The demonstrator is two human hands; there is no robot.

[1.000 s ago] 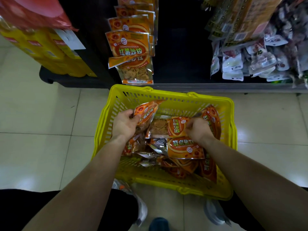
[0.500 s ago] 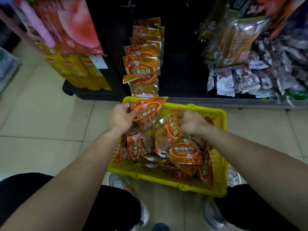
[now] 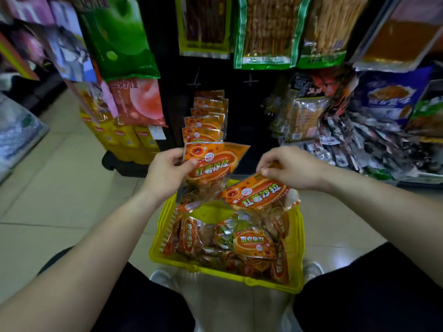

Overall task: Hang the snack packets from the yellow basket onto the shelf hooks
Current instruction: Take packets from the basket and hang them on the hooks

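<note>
My left hand (image 3: 167,171) grips an orange snack packet (image 3: 211,164) by its upper left corner and holds it upright above the yellow basket (image 3: 298,248). My right hand (image 3: 292,167) pinches the top edge of a second orange packet (image 3: 257,195), which hangs tilted over the basket. Several more orange packets (image 3: 254,243) lie in the basket on the floor between my feet. A row of the same packets (image 3: 203,125) hangs on a shelf hook just behind the packet in my left hand.
The dark shelf back (image 3: 249,111) shows bare hook mounts right of the hung row. Large green and red bags (image 3: 124,41) hang at upper left, skewer packs (image 3: 266,32) above, mixed small packets (image 3: 359,140) at right. Yellow boxes (image 3: 124,144) stand left on the tiled floor.
Both hands have risen out of the basket, each lifting an orange packet toward the shelf. The view has tilted up, showing more of the shelf.
</note>
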